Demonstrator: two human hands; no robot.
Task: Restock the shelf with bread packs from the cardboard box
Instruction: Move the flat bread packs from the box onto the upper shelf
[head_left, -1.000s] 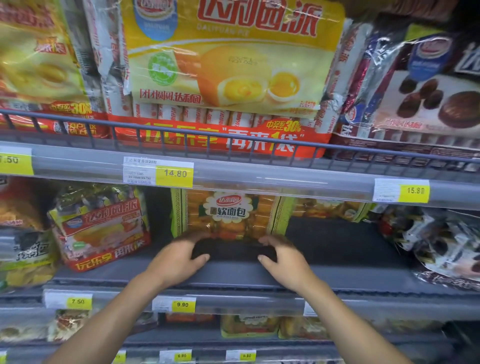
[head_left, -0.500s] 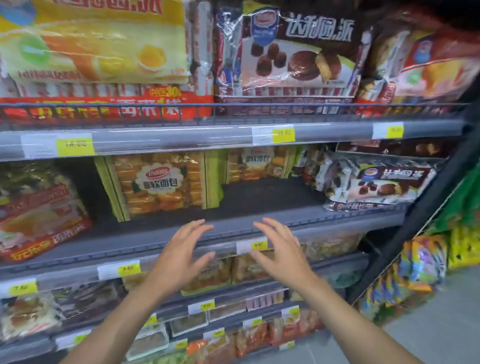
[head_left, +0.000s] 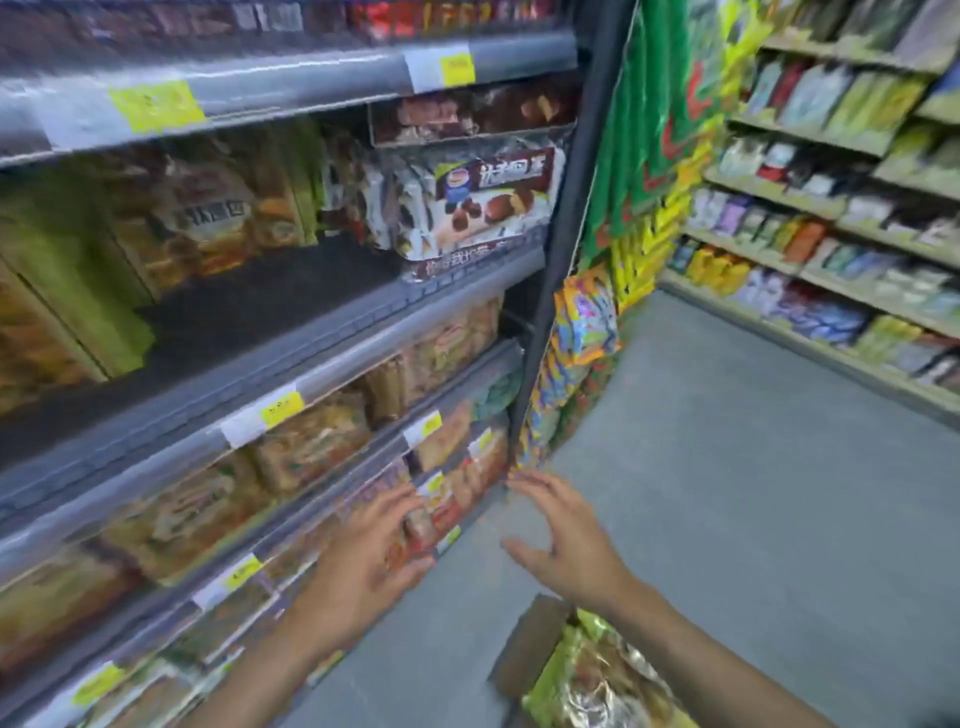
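Observation:
The head view is blurred by motion. My left hand (head_left: 366, 558) and my right hand (head_left: 563, 545) hang empty with fingers spread, low in front of the bottom shelves. Below my right forearm sits the cardboard box (head_left: 524, 649) on the floor, holding green-edged bread packs (head_left: 597, 675). Matching bread packs (head_left: 208, 218) stand on the grey shelf (head_left: 291, 358) at upper left, with a bare dark stretch of shelf beside them.
Chocolate pie bags (head_left: 483, 202) fill the right end of that shelf. Lower shelves hold more bread and snacks. Hanging snack bags (head_left: 587, 312) cover the shelf's end post. Grey floor (head_left: 727, 493) stretches right toward another stocked rack (head_left: 831, 218).
Both hands have left the bread pack on the shelf and dropped, empty, toward the floor. The view has swung right and down, bringing the cardboard box into sight.

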